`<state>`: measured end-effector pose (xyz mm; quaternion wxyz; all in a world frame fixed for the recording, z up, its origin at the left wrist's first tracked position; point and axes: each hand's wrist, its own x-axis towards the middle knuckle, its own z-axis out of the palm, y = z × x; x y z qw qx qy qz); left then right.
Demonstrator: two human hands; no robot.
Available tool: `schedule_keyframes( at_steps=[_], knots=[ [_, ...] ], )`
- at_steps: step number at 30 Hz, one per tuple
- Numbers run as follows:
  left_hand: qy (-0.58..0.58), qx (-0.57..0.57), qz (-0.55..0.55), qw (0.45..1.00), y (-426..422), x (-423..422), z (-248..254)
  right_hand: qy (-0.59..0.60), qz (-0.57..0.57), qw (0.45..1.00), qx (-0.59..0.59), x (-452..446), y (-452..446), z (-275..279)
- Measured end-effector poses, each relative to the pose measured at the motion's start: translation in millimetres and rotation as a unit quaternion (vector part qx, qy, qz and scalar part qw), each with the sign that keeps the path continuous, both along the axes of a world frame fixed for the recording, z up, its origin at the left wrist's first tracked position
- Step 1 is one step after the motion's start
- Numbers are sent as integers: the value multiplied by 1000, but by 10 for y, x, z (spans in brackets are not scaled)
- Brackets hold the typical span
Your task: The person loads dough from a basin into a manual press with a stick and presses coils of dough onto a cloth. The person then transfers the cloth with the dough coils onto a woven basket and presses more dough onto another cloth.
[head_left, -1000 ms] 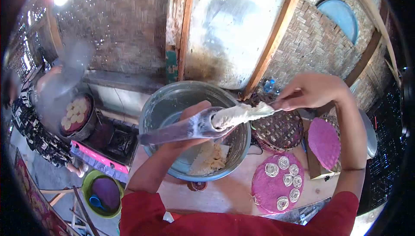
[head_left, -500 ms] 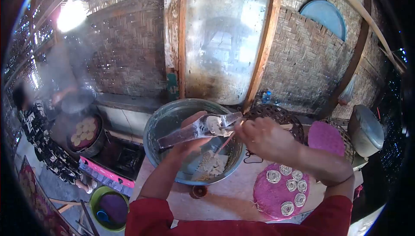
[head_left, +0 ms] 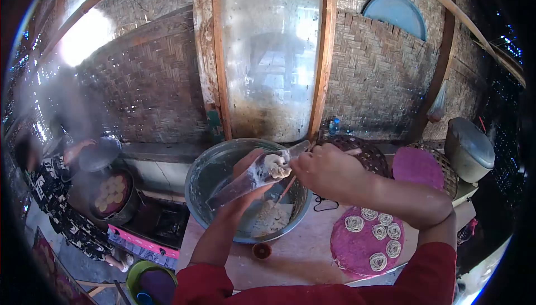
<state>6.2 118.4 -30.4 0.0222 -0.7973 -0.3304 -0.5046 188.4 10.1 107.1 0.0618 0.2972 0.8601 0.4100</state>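
My left hand (head_left: 250, 166) is wrapped from below around a long, greyish, see-through tube-like piece (head_left: 240, 186), tilted over a large metal basin (head_left: 192, 190). Pale dough (head_left: 276, 165) sits in an opening near its upper end. Closed in a fist, my right hand (head_left: 329, 170) grips a utensil with a wooden handle (head_left: 353, 151) jutting out to the right; its other end meets the dough and is mostly covered by my fingers. Inside the basin lies a crumbly dough mass (head_left: 272, 219), and a thin stick (head_left: 286, 189) stands in it.
On the table are a pink round mat (head_left: 357, 249) with several coiled noodle nests and a small brown cup (head_left: 261, 251). Woven baskets (head_left: 373, 157) and a lidded pot (head_left: 470, 150) stand at the right. To the left, a person (head_left: 53, 193) lifts a lid over a steaming pot (head_left: 114, 196).
The view has shifted slightly, so the wall and table sit differently in frame. Both hands keep their holds; the right fist has turned a little and the wooden handle points higher.
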Motion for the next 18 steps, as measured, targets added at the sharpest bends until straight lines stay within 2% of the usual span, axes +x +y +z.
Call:
schedule_keyframes(
  at_steps=[1, 2, 3, 5, 6, 7, 9, 11, 12, 13, 14, 15, 16, 18],
  knots=[
    [-1, 2, 4, 1000, 93, -54, -62, 25, 19, 999, 20, 38, -52, 29],
    [0, -50, 55, 997, 303, -101, -227, 89, -1, 996, 0, 104, -102, 82],
    [2, -103, 105, 989, 537, -162, -417, 88, 2, 996, 1, 169, -179, 156],
    [-198, -140, -55, 969, 680, -239, -503, 228, -60, 972, 10, 268, -303, 298],
    [-123, -142, 11, 982, 436, -206, -275, 310, -93, 946, -4, 240, -271, 222],
    [-45, -144, 76, 986, 287, -143, -159, 312, -97, 945, -2, 205, -137, 13],
    [-215, -153, -90, 960, 348, 46, -286, 484, -37, 873, -39, 108, 189, -526],
    [-132, -99, -21, 986, 122, 109, -16, 510, -21, 857, -61, -83, 169, -901],
    [-207, -158, -106, 960, 344, 53, -240, 534, -3, 841, -85, -133, 144, -1002],
    [-207, -155, -103, 960, 675, -35, -519, 534, 2, 841, -85, -98, 120, -1032],
    [-220, -111, -111, 963, 1027, -137, -805, 568, 34, 799, -196, -11, 89, -1051],
    [-225, -89, -115, 963, 1070, -178, -828, 593, 65, 743, -304, 81, 62, -1049],
    [-230, -67, -118, 964, 1014, -202, -727, 607, 12, 704, -368, 164, 20, -923],
    [-109, 31, 88, 990, 700, -228, -465, 610, -17, 721, -329, 269, 151, -811]
  ],
)
